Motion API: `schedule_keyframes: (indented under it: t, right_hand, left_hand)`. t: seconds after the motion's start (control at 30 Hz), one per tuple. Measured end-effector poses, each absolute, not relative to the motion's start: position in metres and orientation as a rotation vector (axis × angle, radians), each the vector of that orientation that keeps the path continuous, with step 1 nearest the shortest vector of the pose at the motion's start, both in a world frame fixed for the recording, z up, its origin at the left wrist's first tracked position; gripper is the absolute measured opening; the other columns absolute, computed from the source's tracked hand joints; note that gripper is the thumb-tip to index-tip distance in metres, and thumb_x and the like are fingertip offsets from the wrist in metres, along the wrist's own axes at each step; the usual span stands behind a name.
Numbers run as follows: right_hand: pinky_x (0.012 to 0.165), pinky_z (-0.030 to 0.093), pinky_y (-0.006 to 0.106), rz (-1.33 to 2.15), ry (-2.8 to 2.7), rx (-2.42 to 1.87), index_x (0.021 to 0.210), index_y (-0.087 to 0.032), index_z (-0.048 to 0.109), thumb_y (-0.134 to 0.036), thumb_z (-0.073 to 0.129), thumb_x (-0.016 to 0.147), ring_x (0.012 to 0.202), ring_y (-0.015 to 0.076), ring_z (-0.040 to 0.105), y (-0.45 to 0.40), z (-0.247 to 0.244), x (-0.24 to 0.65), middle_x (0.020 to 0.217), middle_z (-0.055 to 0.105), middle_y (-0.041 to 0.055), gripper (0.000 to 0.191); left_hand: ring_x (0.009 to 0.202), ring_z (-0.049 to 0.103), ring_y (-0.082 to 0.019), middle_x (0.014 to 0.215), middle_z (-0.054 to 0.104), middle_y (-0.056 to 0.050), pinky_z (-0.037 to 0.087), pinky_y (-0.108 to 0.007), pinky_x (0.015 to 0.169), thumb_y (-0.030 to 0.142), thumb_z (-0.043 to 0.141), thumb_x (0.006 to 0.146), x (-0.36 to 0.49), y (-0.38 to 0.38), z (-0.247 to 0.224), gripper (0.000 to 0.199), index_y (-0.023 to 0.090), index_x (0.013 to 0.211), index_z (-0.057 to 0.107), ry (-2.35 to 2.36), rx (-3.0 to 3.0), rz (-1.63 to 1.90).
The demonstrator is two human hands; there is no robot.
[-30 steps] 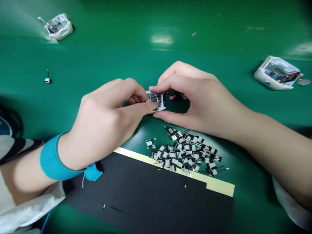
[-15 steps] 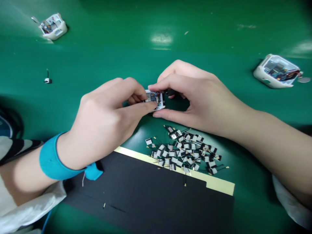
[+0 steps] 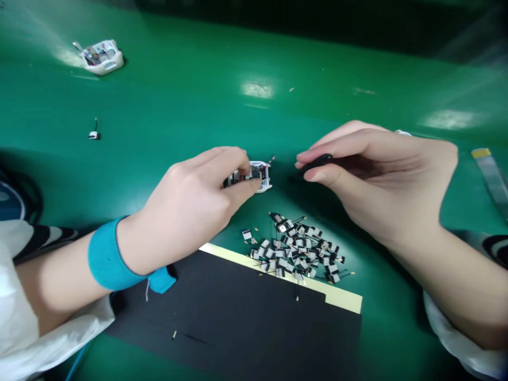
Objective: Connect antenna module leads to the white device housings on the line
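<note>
My left hand (image 3: 194,198) grips a small white device housing (image 3: 260,176) with its fingertips. A circuit board shows inside the housing, and my fingers hide its left end. A thin wire sticks out at the housing's top right. My right hand (image 3: 377,177) is apart from the housing, to its right. It pinches a small, dark, elongated part (image 3: 318,162) between thumb and forefinger. Below the housing lies a heap of several small flat antennas (image 3: 296,248) with thin black leads and white-and-black patches.
A black mat (image 3: 238,317) with a pale yellow edge strip (image 3: 280,276) lies on the green bench near me. Another white housing (image 3: 102,57) and a small wired part (image 3: 94,134) sit at the far left. A blue wristband (image 3: 107,255) circles my left wrist.
My right hand has let go of the housing and moved right, holding the dark part. The housing stays in my left hand. The view has tilted, and the far-right housing has left the frame.
</note>
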State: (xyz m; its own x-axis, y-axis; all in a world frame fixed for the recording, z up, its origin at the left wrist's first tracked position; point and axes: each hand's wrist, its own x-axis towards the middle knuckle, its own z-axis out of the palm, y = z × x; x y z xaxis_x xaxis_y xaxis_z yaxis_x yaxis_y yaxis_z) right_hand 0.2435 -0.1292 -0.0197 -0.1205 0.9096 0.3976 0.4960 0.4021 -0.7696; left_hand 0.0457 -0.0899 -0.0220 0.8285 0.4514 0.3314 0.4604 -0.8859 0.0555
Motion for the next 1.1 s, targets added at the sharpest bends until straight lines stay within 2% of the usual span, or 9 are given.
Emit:
schedule_keyframes:
  t: [0.1, 0.23, 0.43, 0.67, 0.87, 1.1]
  right_hand:
    - [0.063, 0.05, 0.025, 0.61, -1.676, -1.17, 0.068, -0.018, 0.06, -0.018, 0.064, 0.068, 0.071, 0.0104, 0.058, -0.13, -0.021, 0.234, 0.073, 0.063, -0.0013, 0.004]
    - [0.065, 0.051, 0.027, 0.618, -1.688, -1.21, 0.066, -0.019, 0.057, -0.019, 0.063, 0.068, 0.072, 0.0118, 0.06, -0.128, -0.025, 0.226, 0.073, 0.063, -0.0023, 0.007]
    - [0.059, 0.051, 0.027, 0.435, -1.747, -1.052, 0.064, -0.019, 0.057, -0.02, 0.063, 0.069, 0.067, 0.0132, 0.06, -0.124, -0.033, 0.224, 0.066, 0.061, -0.0029, 0.008]
    - [0.05, 0.047, 0.023, 0.238, -1.869, -1.104, 0.063, -0.019, 0.052, -0.019, 0.058, 0.073, 0.061, 0.011, 0.058, -0.127, -0.033, 0.221, 0.064, 0.06, -0.0024, 0.012]
    - [0.05, 0.045, 0.025, 0.236, -1.881, -1.107, 0.058, -0.02, 0.043, -0.025, 0.054, 0.076, 0.062, 0.0122, 0.056, -0.126, -0.041, 0.219, 0.061, 0.056, -0.0012, 0.022]
    - [0.047, 0.041, 0.023, 0.308, -1.877, -1.134, 0.056, -0.019, 0.036, -0.026, 0.057, 0.074, 0.057, 0.0104, 0.052, -0.123, -0.041, 0.218, 0.056, 0.05, -0.0023, 0.028]
  left_hand:
    - [0.07, 0.057, -0.017, 0.081, 0.057, -0.005, 0.044, -0.025, 0.051, 0.016, 0.041, 0.083, 0.045, -0.091, -0.022, 0.021, 0.018, 0.087, 0.062, -0.711, -2.971, -0.542]
    - [0.062, 0.056, -0.015, 0.076, 0.057, -0.005, 0.04, -0.024, 0.047, 0.012, 0.041, 0.081, 0.045, -0.09, -0.022, 0.022, 0.016, 0.078, 0.062, -0.655, -2.934, -0.531]
    - [0.064, 0.056, -0.014, 0.076, 0.055, -0.005, 0.041, -0.022, 0.05, 0.015, 0.038, 0.082, 0.046, -0.091, -0.021, 0.024, 0.016, 0.077, 0.061, -0.703, -2.929, -0.505]
    - [0.06, 0.052, -0.011, 0.075, 0.056, -0.002, 0.035, -0.02, 0.046, 0.019, 0.038, 0.083, 0.046, -0.091, -0.021, 0.023, 0.018, 0.075, 0.06, -0.707, -2.913, -0.509]
    - [0.06, 0.051, -0.011, 0.077, 0.054, -0.002, 0.037, -0.021, 0.049, 0.019, 0.037, 0.083, 0.045, -0.091, -0.022, 0.026, 0.019, 0.073, 0.061, -0.764, -2.938, -0.444]
    - [0.062, 0.051, -0.011, 0.078, 0.053, -0.003, 0.039, -0.021, 0.052, 0.015, 0.033, 0.083, 0.045, -0.091, -0.023, 0.03, 0.019, 0.079, 0.062, -0.746, -2.96, -0.49]
